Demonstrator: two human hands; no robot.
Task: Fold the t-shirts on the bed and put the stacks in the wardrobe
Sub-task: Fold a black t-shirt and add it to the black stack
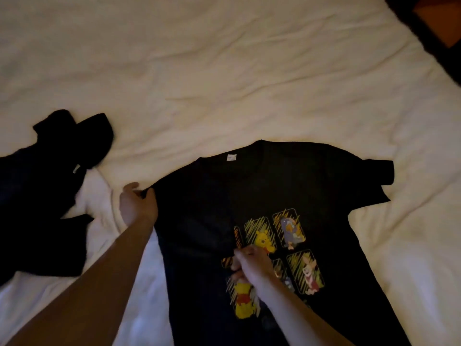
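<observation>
black t-shirt on the bed, pinched by left hand and right hand fingers.

Black t-shirt (yellow cartoon panels); white bedsheet.

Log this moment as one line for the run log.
left hand: grips shirt edge | right hand: pinches print | black t-shirt: flat on bed

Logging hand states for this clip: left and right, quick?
Left hand: pinches the black t-shirt at its folded edge.
Right hand: grips the shirt's printed front.
</observation>
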